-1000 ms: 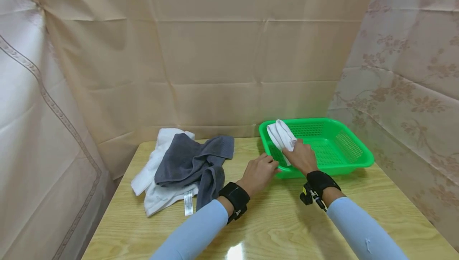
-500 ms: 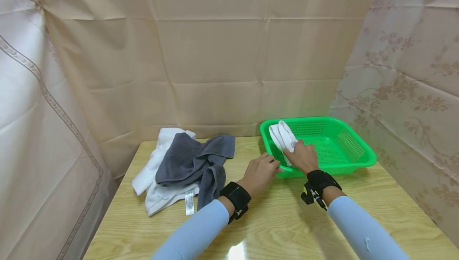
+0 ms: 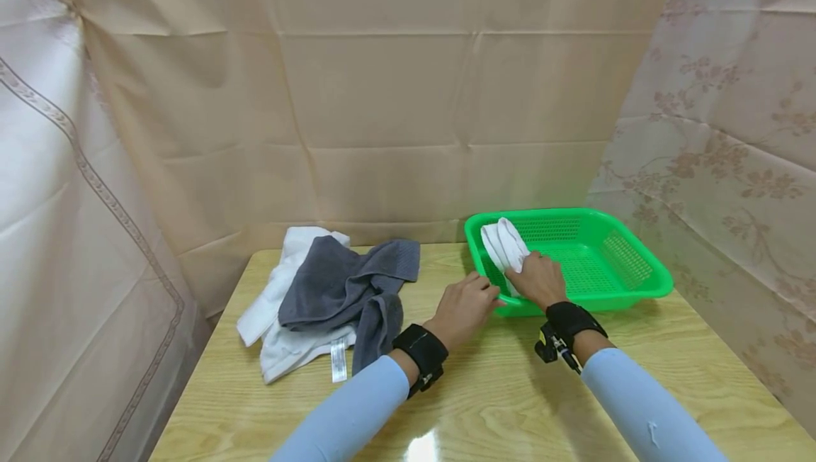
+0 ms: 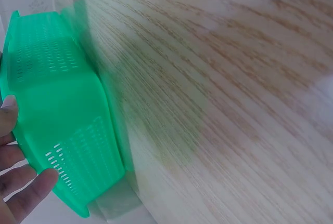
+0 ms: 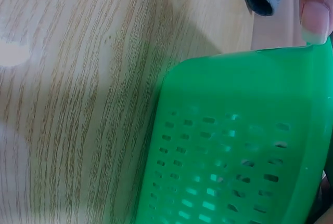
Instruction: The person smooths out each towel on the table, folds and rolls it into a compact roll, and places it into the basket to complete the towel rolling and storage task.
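A folded white cloth (image 3: 503, 246) leans in the left end of the green plastic basket (image 3: 602, 235). My right hand (image 3: 538, 280) grips the cloth's lower part, reaching over the basket's near side. At the near left corner, my left hand (image 3: 464, 306) holds the basket's rim. The left wrist view shows its thumb (image 4: 39, 193) against the outer wall, with the other fingers bent at the rim. In the right wrist view, the perforated basket wall (image 5: 234, 89) fills much of the picture and hides most of the right hand.
To the left, a dark grey towel (image 3: 334, 285) lies crumpled over white fabric (image 3: 290, 352) that has a label (image 3: 338, 361). Everything stands on a wooden table (image 3: 497, 391). A beige curtain (image 3: 382, 93) hangs behind, and a flowered one (image 3: 720, 164) hangs close to the basket's right end.
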Motion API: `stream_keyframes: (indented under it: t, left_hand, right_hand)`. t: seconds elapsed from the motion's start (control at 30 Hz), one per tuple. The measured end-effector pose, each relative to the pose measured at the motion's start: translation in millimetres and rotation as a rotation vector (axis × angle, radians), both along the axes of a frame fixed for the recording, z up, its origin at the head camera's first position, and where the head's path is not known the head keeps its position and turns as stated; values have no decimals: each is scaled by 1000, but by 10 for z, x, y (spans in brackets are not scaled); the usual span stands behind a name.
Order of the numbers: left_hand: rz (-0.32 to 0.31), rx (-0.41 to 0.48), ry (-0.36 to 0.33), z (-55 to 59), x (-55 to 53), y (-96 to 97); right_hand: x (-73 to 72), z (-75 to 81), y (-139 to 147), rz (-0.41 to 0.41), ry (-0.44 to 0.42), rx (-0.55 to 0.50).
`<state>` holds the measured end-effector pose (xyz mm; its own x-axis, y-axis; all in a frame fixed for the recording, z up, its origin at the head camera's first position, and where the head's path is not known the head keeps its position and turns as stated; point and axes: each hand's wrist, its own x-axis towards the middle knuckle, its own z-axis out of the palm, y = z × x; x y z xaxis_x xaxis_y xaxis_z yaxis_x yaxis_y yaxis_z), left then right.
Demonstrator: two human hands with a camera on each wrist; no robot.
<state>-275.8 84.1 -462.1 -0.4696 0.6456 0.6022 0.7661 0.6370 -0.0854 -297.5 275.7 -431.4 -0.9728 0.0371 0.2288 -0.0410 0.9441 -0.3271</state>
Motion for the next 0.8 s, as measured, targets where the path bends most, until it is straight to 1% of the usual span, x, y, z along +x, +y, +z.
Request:
stream_keyframes:
  t: [0.2,0.33,0.6,0.8]
  left_hand:
    - [-12,18,-2,9,23,-9]
    - [-10,16,2,15,21,-6]
    - [2,9,-16,31,26,-1]
    - [-6,11,2,24,25,-6]
  right_hand:
    - [10,2,-22,-18,-26,1]
    - [8,-2,-8,3,-32,9]
    - [-11,20,5,38,-36,-6]
    - [-42,0,-6,54,-58,3]
